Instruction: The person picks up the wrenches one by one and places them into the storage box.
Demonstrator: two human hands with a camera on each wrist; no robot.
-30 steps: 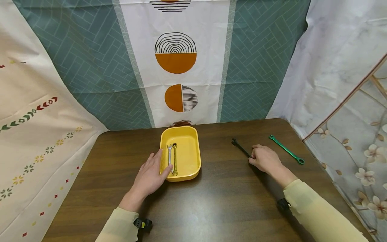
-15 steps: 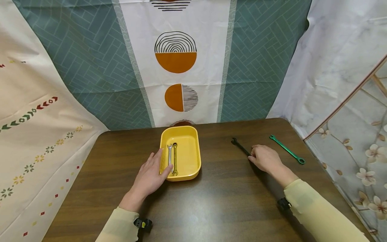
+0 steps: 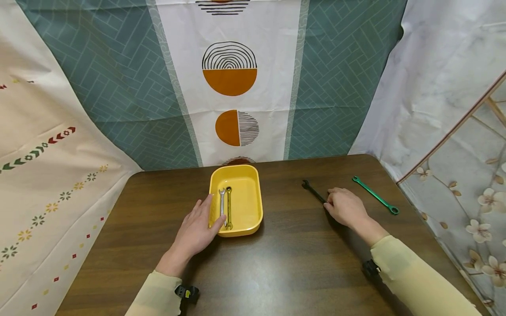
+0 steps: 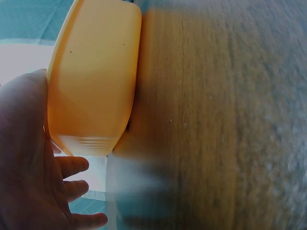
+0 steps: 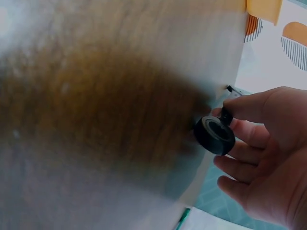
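Head: black wrench (image 3: 314, 192) in right grip (image 3: 347, 207)

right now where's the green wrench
In the head view, the green wrench lies near the far right corner of the table, just right of the right hand, which pinches the black wrench.

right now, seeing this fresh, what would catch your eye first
Probably the bright yellow tray near the table's far edge, holding a silver wrench and a gold wrench, with the left hand touching its left rim. Next, toward the right, the right hand grips a black wrench, with a green wrench beyond it.
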